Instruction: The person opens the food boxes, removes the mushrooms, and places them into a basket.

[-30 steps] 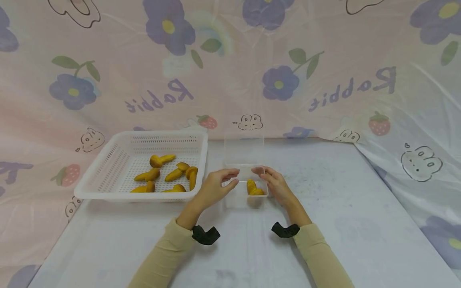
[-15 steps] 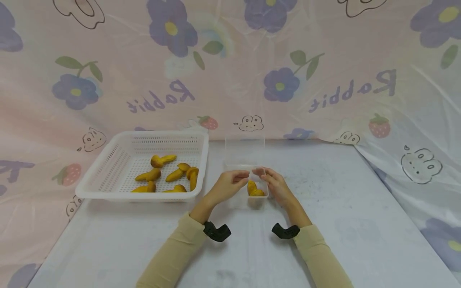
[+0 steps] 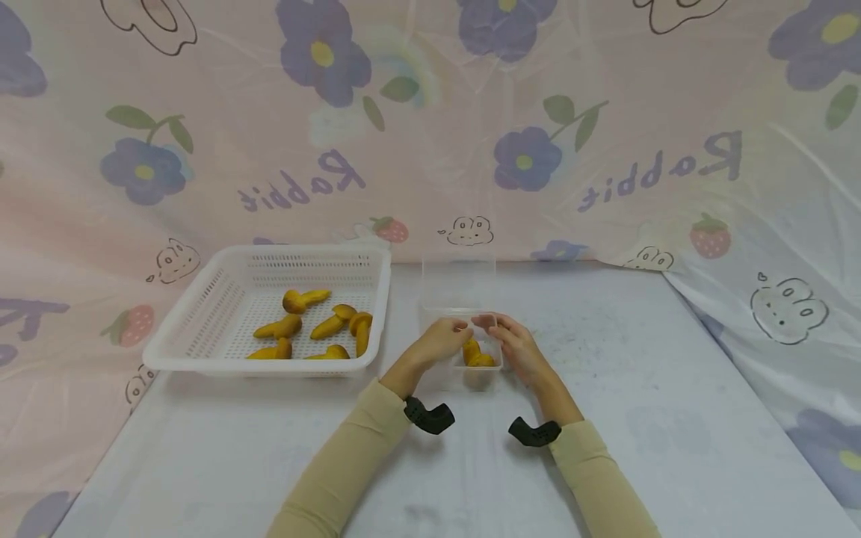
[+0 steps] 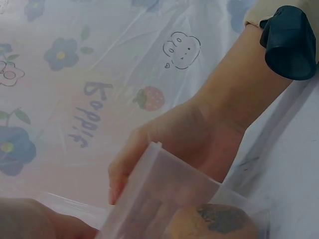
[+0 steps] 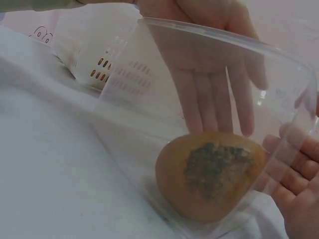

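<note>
A small clear plastic box (image 3: 460, 368) stands on the table with its transparent lid (image 3: 459, 282) raised at the back. Inside it leans a yellow-brown mushroom (image 3: 479, 359), stem up; its dark-patched cap (image 5: 214, 177) shows through the wall in the right wrist view. My left hand (image 3: 440, 340) is over the box's left side. Its fingers (image 5: 214, 99) point straight down, seen through the plastic, tips close by the mushroom. My right hand (image 3: 521, 351) holds the box at its back right corner, fingers (image 4: 119, 172) bent round the outside.
A white perforated basket (image 3: 249, 365) stands to the left, holding several more yellow mushrooms (image 3: 279, 326). White cloth covers the table (image 3: 646, 388), and a printed curtain (image 3: 430, 112) hangs right behind it. Dark curved mounts (image 3: 429, 415) sit on both wrists.
My left hand has moved rightward to the box, toward the mushroom. The right hand has stayed at the box's right side, and the mushroom shows no clear shift.
</note>
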### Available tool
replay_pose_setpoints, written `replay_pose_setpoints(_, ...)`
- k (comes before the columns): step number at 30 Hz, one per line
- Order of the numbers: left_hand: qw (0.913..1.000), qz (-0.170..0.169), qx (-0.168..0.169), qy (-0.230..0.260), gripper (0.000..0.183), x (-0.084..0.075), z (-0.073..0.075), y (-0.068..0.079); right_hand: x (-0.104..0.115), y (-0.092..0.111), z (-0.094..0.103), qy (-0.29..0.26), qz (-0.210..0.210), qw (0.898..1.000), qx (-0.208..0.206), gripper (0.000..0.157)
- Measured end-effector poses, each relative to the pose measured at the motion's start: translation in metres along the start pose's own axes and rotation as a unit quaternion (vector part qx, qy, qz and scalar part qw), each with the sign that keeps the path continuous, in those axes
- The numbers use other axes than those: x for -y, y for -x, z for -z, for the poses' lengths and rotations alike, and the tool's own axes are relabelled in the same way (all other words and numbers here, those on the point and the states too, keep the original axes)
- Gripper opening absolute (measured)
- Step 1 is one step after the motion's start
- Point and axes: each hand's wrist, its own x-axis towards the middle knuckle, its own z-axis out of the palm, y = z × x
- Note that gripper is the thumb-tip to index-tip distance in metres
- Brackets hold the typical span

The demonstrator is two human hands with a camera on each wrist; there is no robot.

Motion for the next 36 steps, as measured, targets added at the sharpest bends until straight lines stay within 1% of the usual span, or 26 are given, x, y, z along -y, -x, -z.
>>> replay_pose_setpoints(3,0.9997,0.017,-0.003,0.015,0.046,0.001,-0.003,-0.004,0.000,0.000,0.000,0.003,0.005,1.000,0.002,0.048)
replay_pose_setpoints(6,0.9994,0.031,-0.004,0.017,0.044,0.002,-0.006,-0.006,0.000,0.000,0.000,0.001,0.005,1.000,0.003,0.049)
replay_pose_setpoints(13,0.9994,0.033,-0.006,-0.003,0.041,0.005,-0.011,-0.008,-0.001,0.001,0.000,0.002,0.007,1.000,0.003,0.049)
replay_pose_setpoints(17,0.9995,0.033,0.001,-0.002,0.042,0.006,-0.013,-0.007,-0.001,0.001,0.000,0.001,0.010,1.000,0.004,0.049)
replay_pose_setpoints(20,0.9996,0.027,0.000,0.006,0.043,0.006,-0.013,-0.006,-0.001,0.001,0.001,0.000,0.010,1.000,0.006,0.050)
replay_pose_setpoints(26,0.9993,-0.005,-0.027,0.024,0.043,0.007,-0.014,-0.008,-0.002,0.000,0.002,0.005,0.009,1.000,0.006,0.049)
replay_pose_setpoints(29,0.9990,-0.015,-0.033,0.028,0.044,0.006,-0.013,-0.008,-0.002,0.000,0.001,0.002,0.005,1.000,0.009,0.051)
replay_pose_setpoints(33,0.9987,-0.023,-0.035,0.027,0.042,0.005,-0.012,-0.006,-0.001,-0.001,0.002,-0.001,0.000,1.000,0.009,0.050)
replay_pose_setpoints(36,0.9987,-0.025,-0.042,0.013,0.036,0.005,-0.012,-0.006,-0.001,-0.001,0.002,0.004,0.001,1.000,0.008,0.049)
